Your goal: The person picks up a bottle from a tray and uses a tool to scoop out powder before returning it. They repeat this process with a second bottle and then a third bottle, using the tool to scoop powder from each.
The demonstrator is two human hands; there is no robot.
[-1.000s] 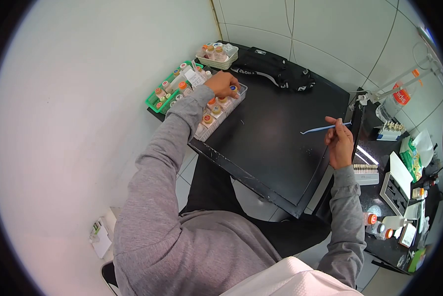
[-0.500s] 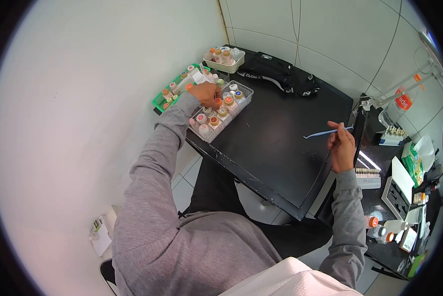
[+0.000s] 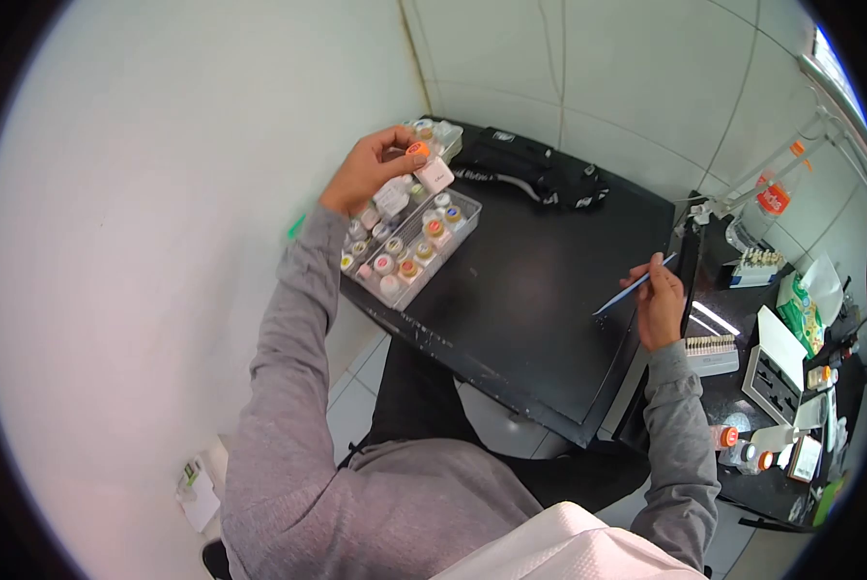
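Just pinching an orange-capped bottle (image 3: 435,175) in the half-curled left hand (image 3: 371,171), with a plastic basket (image 3: 443,253) near that hand, plus lightly gripping a thin blue tool (image 3: 625,294) in the curled right hand (image 3: 660,304).

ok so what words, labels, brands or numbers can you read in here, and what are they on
None reads clearly.
Bottle in the left hand: dark mark, too blurred.
Jar lids in the basket: marks too small.
Black bundle: pale lettering, blurred.
Large clear bottle: white lettering on its red-orange label, not legible.
Green pack: print too small.
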